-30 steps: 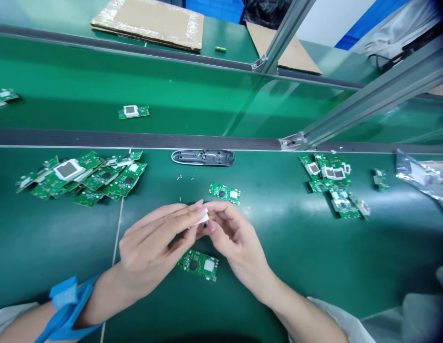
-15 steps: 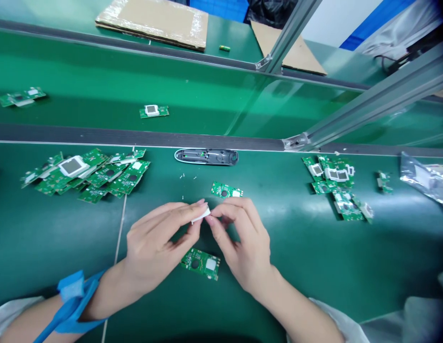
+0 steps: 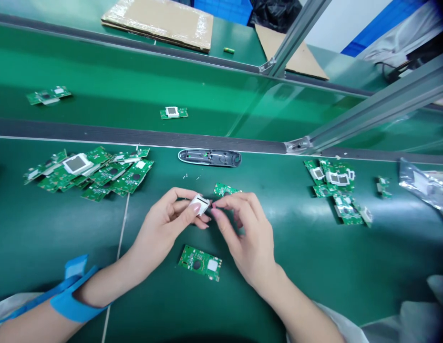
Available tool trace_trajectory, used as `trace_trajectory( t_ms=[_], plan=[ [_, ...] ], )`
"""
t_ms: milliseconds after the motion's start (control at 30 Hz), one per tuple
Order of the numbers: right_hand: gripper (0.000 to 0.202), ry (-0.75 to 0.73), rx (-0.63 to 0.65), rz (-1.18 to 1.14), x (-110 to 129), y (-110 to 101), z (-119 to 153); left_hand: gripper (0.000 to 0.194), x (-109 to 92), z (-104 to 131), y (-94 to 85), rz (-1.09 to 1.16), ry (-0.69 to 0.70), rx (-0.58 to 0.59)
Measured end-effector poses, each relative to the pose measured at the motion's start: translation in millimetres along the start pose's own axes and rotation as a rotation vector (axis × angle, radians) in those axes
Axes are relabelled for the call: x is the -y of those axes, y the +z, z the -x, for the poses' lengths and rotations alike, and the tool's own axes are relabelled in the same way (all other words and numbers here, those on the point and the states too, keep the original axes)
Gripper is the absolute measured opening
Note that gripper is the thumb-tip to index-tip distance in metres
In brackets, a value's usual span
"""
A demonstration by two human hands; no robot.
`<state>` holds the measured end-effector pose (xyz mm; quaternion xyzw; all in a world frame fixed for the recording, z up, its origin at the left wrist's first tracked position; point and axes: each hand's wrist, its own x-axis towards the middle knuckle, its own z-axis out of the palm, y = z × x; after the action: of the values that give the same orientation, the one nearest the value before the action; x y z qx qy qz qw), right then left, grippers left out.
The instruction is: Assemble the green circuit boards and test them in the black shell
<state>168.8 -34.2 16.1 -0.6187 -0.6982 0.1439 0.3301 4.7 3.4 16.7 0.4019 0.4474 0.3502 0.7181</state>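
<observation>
Between the thumb and fingers of my left hand (image 3: 171, 219) is a small white square part (image 3: 199, 205) with a dark slot. Just right of it, the thumb and forefinger of my right hand (image 3: 248, 233) are pinched together near the part's edge; a tiny pinkish-red bit shows at their tips, too small to make out. One green circuit board (image 3: 200, 263) lies on the table below my hands. Behind my right fingers another board (image 3: 223, 189) is partly hidden. Beyond them lies a long dark casing (image 3: 210, 157), with tiny white bits on its near side.
A heap of circuit boards (image 3: 96, 174) lies at the left, a smaller pile (image 3: 337, 183) at the right. A silvery bag (image 3: 421, 183) is at the far right. Metal frame bars (image 3: 135, 136) run behind the casing, with cardboard (image 3: 160, 21) farther back.
My left hand has turned and opened out around the white part, which now shows its flat, slotted face instead of its edge. My right hand stays pinched beside it. The view has shifted slightly.
</observation>
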Motion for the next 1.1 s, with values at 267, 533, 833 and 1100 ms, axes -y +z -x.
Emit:
trace_trajectory(
  t_ms=[267, 533, 833, 1100],
  plan=[
    [0.024, -0.141, -0.012, 0.223, 7.3, 11.5, 5.1, 0.029, 10.9, 4.3, -0.6, -0.239, 0.041, -0.051],
    [0.018, -0.034, 0.003, 0.190, 22.0, 20.8, 4.2, 0.028, 15.8, 8.7, -0.6, -0.538, 0.234, -0.026],
    [0.015, -0.021, -0.014, 0.133, 14.7, 23.1, 3.5, 0.024, 11.1, 5.5, -2.9, -0.170, 0.057, 0.088],
    [0.025, 0.074, 0.066, -0.190, 10.8, 14.4, 2.7, 0.027, 0.8, -7.1, -10.8, 0.196, -0.165, 0.314]
  ],
)
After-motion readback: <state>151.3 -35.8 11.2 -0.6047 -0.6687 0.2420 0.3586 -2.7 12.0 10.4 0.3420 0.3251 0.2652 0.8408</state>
